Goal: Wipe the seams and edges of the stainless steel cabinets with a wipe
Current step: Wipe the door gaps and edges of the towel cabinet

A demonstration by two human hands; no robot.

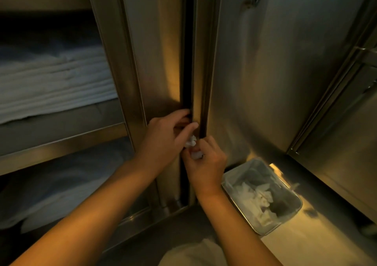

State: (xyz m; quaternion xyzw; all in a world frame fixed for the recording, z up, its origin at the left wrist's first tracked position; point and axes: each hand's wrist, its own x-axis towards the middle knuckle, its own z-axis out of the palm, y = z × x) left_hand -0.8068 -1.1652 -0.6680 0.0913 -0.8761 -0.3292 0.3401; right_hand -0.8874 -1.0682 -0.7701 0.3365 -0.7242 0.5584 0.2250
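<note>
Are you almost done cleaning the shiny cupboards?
Hard to say. Crumpled wipes already lie in the bin. Right now both hands, left and right, hold a white wipe at the dark seam. The seam above them may still need wiping.

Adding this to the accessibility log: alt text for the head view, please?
Both hands, left and right, hold a crumpled white wipe against the dark vertical seam between steel cabinet doors. A lined bin with used wipes sits on the floor to the right; folded white towels fill a shelf on the left.
</note>
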